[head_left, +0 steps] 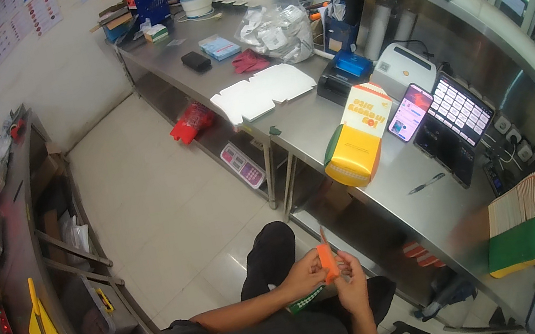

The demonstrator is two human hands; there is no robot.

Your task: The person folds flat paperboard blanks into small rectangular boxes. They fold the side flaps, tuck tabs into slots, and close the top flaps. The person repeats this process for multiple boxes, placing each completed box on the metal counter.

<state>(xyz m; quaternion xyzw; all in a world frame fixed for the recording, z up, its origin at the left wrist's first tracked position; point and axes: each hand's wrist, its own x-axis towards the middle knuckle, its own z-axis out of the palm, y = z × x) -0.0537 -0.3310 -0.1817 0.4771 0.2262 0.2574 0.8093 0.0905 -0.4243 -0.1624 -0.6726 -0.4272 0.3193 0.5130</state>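
Note:
Above my lap, both hands are closed on a small orange card-like piece [328, 262] with a narrow tip pointing up. My left hand [306, 272] pinches it from the left side. From the right, the fingers of my right hand [350, 277] press against its edge. Under my hands, a green piece with a white pattern [307, 299] shows partly on my lap; the rest of it is hidden. The exact shape of the orange piece is hard to make out behind my fingers.
A steel table [308, 135] runs along my right. On it are a yellow-and-white carton [356, 144], flat white card [263, 92], a phone [409, 112], a tablet [461, 108], a pen [426, 183] and a stack of folded cartons [521, 222]. A shelf unit [21, 232] stands left.

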